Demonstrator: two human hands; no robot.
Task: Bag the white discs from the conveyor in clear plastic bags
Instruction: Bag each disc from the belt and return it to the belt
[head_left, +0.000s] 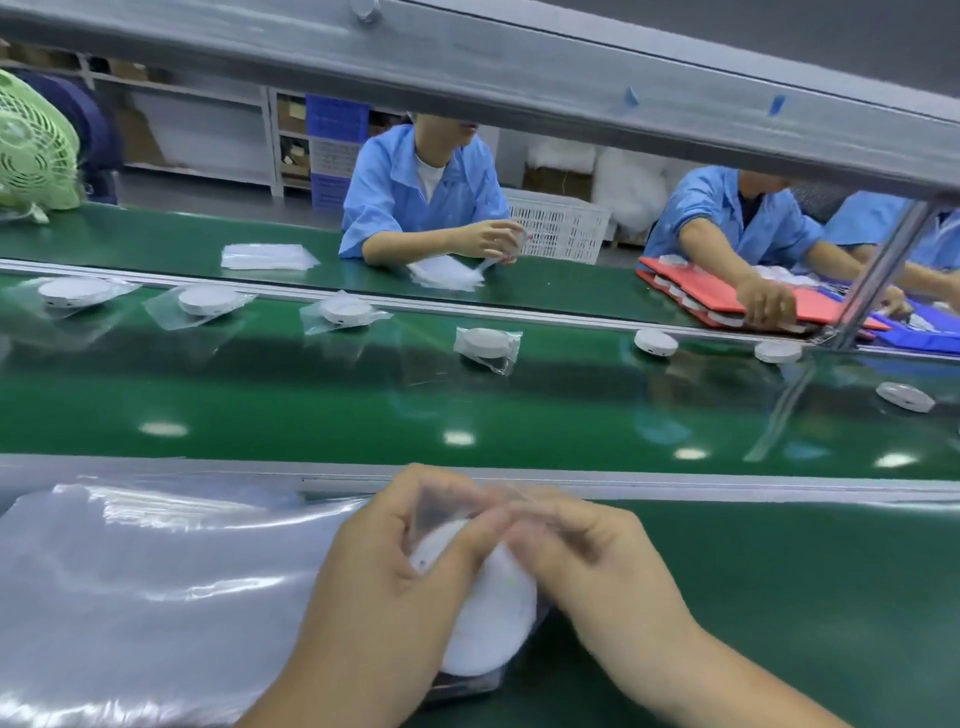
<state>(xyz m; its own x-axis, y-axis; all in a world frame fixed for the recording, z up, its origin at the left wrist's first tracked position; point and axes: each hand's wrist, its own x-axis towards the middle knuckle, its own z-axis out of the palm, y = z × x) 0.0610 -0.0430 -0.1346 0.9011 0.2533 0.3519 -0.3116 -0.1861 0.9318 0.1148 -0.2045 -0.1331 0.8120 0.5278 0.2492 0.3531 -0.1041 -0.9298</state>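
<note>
At the near table (779, 597), a person's left hand (384, 561) and right hand (587, 551) both pinch the mouth of a clear bag (445, 508) with a white disc (493, 623) already inside, apparently closing it; next, I judge, it goes onto the green conveyor (311, 405) beyond.

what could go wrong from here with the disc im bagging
1. The left hand and right hand both pinch the clear bag near its top with the white disc inside; if the mouth is unsealed, the disc could slip out.
2. Three bare discs lie on the conveyor; with both hands busy they may pass unbagged.
</note>
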